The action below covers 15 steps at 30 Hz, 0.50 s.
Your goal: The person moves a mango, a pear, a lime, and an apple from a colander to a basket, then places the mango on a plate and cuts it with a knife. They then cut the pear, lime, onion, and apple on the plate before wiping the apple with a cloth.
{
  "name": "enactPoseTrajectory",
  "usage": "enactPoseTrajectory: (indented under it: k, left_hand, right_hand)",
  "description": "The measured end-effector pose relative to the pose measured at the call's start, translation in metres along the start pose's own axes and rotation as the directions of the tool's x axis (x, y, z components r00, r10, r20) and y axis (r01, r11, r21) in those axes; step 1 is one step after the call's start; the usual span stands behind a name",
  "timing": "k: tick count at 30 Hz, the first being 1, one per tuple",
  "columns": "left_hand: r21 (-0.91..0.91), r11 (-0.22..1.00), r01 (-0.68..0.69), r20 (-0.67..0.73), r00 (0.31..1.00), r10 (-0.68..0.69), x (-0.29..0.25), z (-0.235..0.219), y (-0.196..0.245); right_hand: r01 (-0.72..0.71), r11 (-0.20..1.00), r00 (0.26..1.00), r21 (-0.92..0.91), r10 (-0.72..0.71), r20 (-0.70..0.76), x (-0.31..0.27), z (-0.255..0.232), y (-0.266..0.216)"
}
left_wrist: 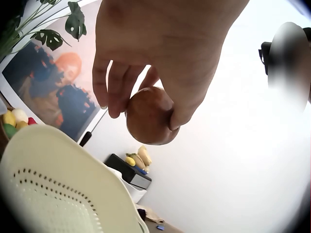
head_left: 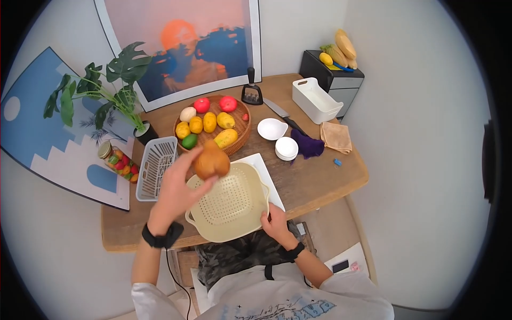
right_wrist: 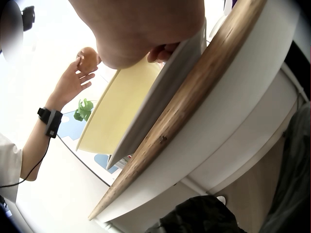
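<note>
A round orange-brown fruit is pinched between the thumb and fingers of my left hand, raised above the cream colander. In the left wrist view the fruit hangs below the fingertips of the left hand, and the colander lies lower left. My right hand grips the colander's right rim near its handle. The colander stands tilted over a white board, and no fruit shows inside it. In the right wrist view, the right hand's fingers are mostly hidden behind the wrist.
Behind the colander is a wicker basket of yellow, red and green produce. A grey basket and a jar stand left. Towards the right are white bowls, a purple cloth, a knife and a white bin.
</note>
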State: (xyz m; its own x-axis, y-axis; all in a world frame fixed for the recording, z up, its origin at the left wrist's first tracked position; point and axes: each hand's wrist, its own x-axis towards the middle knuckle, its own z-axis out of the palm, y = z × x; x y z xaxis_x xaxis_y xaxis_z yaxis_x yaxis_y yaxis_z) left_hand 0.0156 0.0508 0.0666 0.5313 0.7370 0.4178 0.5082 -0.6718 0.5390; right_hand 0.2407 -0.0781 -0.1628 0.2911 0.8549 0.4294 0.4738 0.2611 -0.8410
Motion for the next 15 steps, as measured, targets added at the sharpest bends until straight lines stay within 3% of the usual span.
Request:
enactPoseTrajectory:
  k: [2, 5, 8, 12, 15]
  left_hand:
    - [0.100, 0.995, -0.027, -0.058, 0.998, 0.033, 0.020, 0.007, -0.033]
    - [0.415, 0.910, -0.004, -0.132, 0.989, 0.064, 0.027, 0.023, -0.066]
    - [0.330, 0.942, -0.056, -0.091, 0.992, 0.091, 0.008, 0.043, -0.068]
    - [0.290, 0.957, 0.021, -0.111, 0.994, 0.012, -0.029, 0.042, -0.058]
    - [0.188, 0.969, 0.162, -0.285, 0.953, -0.104, -0.071, 0.049, -0.053]
  right_hand:
    - [-0.015, 1.000, 1.000, 0.008, 0.015, 0.010, -0.002, 0.000, 0.001]
    - [0.001, 0.999, 0.999, -0.036, 0.000, 0.041, -0.004, -0.001, 0.006]
    - [-0.032, 0.999, 0.999, -0.010, 0.032, 0.025, -0.004, -0.002, 0.002]
    - [-0.018, 1.000, 1.000, -0.002, 0.018, 0.004, -0.005, 0.000, 0.004]
    - [-0.023, 1.000, 0.999, -0.012, 0.023, 0.023, -0.002, 0.000, 0.004]
